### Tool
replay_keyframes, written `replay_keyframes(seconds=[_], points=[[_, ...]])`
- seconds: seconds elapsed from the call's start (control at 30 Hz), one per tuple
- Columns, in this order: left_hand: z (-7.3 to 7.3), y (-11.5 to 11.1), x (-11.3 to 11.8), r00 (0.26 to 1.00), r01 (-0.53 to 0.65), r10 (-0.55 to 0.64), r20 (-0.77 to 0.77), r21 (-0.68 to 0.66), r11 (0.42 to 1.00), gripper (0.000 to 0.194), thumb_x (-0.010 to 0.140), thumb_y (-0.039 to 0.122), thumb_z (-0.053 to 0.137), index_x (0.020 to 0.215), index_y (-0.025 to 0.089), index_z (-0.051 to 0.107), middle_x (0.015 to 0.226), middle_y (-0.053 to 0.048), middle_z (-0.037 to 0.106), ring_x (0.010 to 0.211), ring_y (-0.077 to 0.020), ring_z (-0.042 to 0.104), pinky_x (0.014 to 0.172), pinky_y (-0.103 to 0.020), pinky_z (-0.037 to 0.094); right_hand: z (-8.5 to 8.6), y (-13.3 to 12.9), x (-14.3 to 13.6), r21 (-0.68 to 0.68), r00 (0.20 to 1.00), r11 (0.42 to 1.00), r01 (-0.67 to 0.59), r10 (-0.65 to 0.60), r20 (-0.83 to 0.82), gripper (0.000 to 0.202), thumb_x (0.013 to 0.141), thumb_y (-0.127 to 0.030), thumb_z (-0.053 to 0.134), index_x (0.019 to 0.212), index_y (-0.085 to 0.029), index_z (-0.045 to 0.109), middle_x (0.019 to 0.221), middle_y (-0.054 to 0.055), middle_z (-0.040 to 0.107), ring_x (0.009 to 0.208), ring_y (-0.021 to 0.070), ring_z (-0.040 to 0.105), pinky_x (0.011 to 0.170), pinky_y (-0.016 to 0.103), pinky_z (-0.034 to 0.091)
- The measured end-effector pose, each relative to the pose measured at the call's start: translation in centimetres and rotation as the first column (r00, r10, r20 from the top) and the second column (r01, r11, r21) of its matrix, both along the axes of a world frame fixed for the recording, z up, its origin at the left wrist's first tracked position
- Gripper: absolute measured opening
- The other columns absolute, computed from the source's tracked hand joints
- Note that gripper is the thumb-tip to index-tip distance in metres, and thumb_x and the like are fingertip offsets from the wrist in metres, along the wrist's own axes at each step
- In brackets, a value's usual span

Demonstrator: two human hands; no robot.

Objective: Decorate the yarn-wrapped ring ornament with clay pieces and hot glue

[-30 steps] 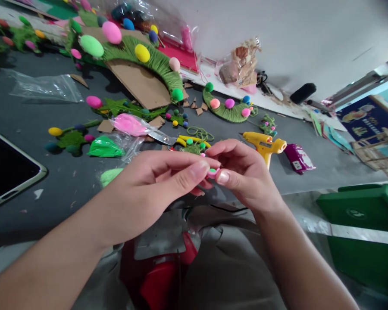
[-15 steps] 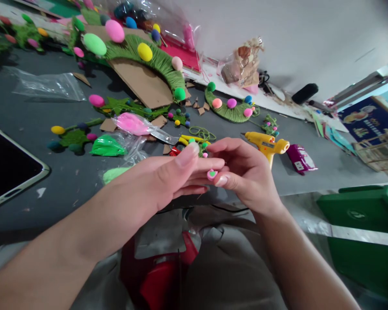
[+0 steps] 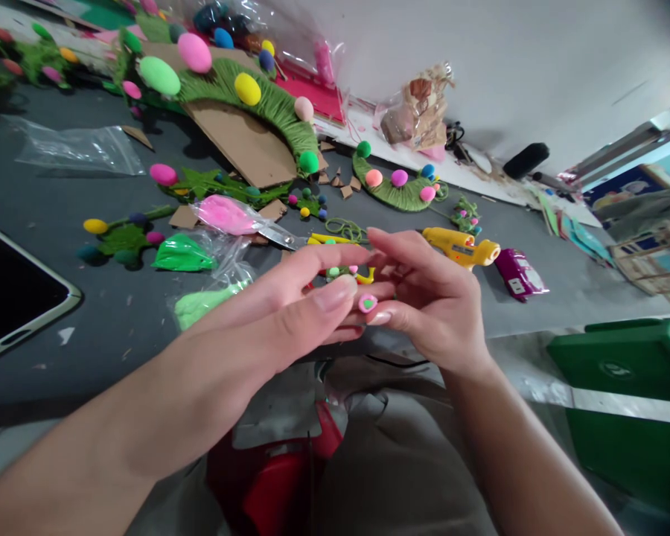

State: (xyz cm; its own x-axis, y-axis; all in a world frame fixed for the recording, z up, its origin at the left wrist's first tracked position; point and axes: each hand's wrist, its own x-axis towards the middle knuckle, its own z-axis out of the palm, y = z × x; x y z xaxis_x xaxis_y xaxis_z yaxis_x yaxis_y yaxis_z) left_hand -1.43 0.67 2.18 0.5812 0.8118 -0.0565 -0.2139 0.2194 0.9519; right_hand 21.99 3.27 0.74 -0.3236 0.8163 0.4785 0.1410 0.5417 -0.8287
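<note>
A small pink clay piece with a green centre (image 3: 368, 303) lies between my two hands, against the fingers. My left hand (image 3: 290, 313) has its thumb beside the piece and its fingers stretched out under it. The thumb tip of my right hand (image 3: 435, 298) touches the piece's right side, with the fingers curved above. Just beyond the fingertips is a small green item with pompoms (image 3: 335, 271), partly hidden. Scissors with yellow handles (image 3: 282, 235) lie behind my left hand.
A yellow glue gun (image 3: 461, 247) and a purple packet (image 3: 520, 274) lie right. Bagged pink clay (image 3: 226, 214), green clay (image 3: 183, 253) and a tablet (image 3: 22, 290) are left. Green pompom wreaths (image 3: 396, 192) stand behind. A green bin (image 3: 619, 357) is at the lower right.
My left index finger has lifted and separated from the other fingers, and the left thumb has shifted right towards the clay piece. The piece now shows its green centre more face-on.
</note>
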Motion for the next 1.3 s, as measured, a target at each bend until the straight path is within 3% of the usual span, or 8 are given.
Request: replay_keyframes(seconds=[0.1,0.3,0.43,0.63,0.7,0.93,1.1,1.3], points=[[0.1,0.3,0.0,0.996,0.035,-0.020,0.092,-0.158,0.987,0.052,0.102,0.052,0.066,0.151,0.040,0.052,0.142,-0.001,0.071,0.142,-0.0295,0.062,0.115,-0.042,0.057,0.4,-0.2,0.0,0.157,0.995,0.988,0.007,-0.023,0.100,0.047,0.084,-0.029,0.090,0.129,-0.031,0.079,0.115,0.007,0.069,0.102,0.0186,0.067,0.080,0.031,0.062],[0.5,0.5,-0.2,0.998,-0.054,0.051,-0.020,-0.166,0.985,0.046,0.096,0.037,0.073,0.141,0.039,0.062,0.127,0.003,0.078,0.128,-0.0267,0.072,0.100,-0.032,0.064,1.3,-0.8,-0.5,0.240,0.979,0.971,0.009,-0.058,0.197,0.026,0.084,-0.018,0.088,0.110,-0.019,0.085,0.106,0.007,0.072,0.094,0.0145,0.069,0.078,0.027,0.060],[0.2,0.8,-0.4,0.992,-0.117,0.111,-0.064,-0.099,0.988,0.039,0.094,0.026,0.075,0.131,0.039,0.070,0.115,0.005,0.081,0.114,-0.0220,0.079,0.088,-0.023,0.066,1.3,-0.9,-0.5,0.281,0.973,0.960,0.015,-0.079,0.218,0.020,0.085,-0.016,0.087,0.105,-0.017,0.084,0.103,0.007,0.073,0.092,0.0134,0.070,0.084,0.027,0.061],[0.3,1.4,-0.4,0.946,-0.204,0.234,-0.226,0.147,0.968,0.007,0.092,0.028,0.077,0.097,0.030,0.082,0.092,0.004,0.083,0.080,-0.0122,0.079,0.067,-0.012,0.061,1.4,-1.1,-0.5,0.369,0.950,0.929,0.010,-0.124,0.287,0.015,0.090,-0.022,0.084,0.103,-0.018,0.081,0.101,0.007,0.074,0.089,0.0153,0.072,0.082,0.030,0.063],[0.3,1.5,-0.2,0.916,-0.218,0.277,-0.291,0.220,0.951,0.008,0.091,0.032,0.077,0.090,0.027,0.083,0.084,0.002,0.082,0.070,-0.0113,0.074,0.058,-0.012,0.057,1.5,-1.2,-0.6,0.381,0.938,0.925,0.003,-0.135,0.320,0.013,0.091,-0.023,0.082,0.103,-0.019,0.079,0.100,0.007,0.074,0.089,0.0162,0.073,0.082,0.031,0.063],[0.8,1.8,1.1,0.879,-0.261,0.351,-0.324,0.289,0.921,0.033,0.094,0.052,0.070,0.102,0.022,0.080,0.076,-0.002,0.076,0.084,-0.0221,0.075,0.070,-0.028,0.062,1.3,-1.2,-0.6,0.369,0.938,0.929,-0.016,-0.114,0.327,0.008,0.094,-0.021,0.079,0.102,-0.018,0.078,0.099,0.007,0.074,0.089,0.0166,0.073,0.081,0.032,0.063],[1.2,2.2,1.3,0.871,-0.235,0.346,-0.348,0.323,0.917,0.039,0.094,0.058,0.065,0.102,0.022,0.079,0.073,-0.002,0.073,0.084,-0.0226,0.073,0.070,-0.028,0.060,1.1,-1.3,-0.7,0.363,0.936,0.932,-0.018,-0.112,0.334,0.011,0.092,-0.023,0.081,0.102,-0.018,0.079,0.100,0.008,0.074,0.090,0.0165,0.073,0.080,0.031,0.063],[0.5,1.5,0.3,0.831,-0.151,0.326,-0.452,0.381,0.912,0.031,0.098,0.052,0.066,0.093,0.023,0.076,0.082,0.000,0.076,0.076,-0.0176,0.068,0.058,-0.023,0.049,1.2,-1.3,-0.8,0.367,0.937,0.930,-0.019,-0.111,0.330,0.010,0.095,-0.025,0.079,0.101,-0.018,0.079,0.098,0.007,0.074,0.088,0.0155,0.071,0.079,0.031,0.062]])
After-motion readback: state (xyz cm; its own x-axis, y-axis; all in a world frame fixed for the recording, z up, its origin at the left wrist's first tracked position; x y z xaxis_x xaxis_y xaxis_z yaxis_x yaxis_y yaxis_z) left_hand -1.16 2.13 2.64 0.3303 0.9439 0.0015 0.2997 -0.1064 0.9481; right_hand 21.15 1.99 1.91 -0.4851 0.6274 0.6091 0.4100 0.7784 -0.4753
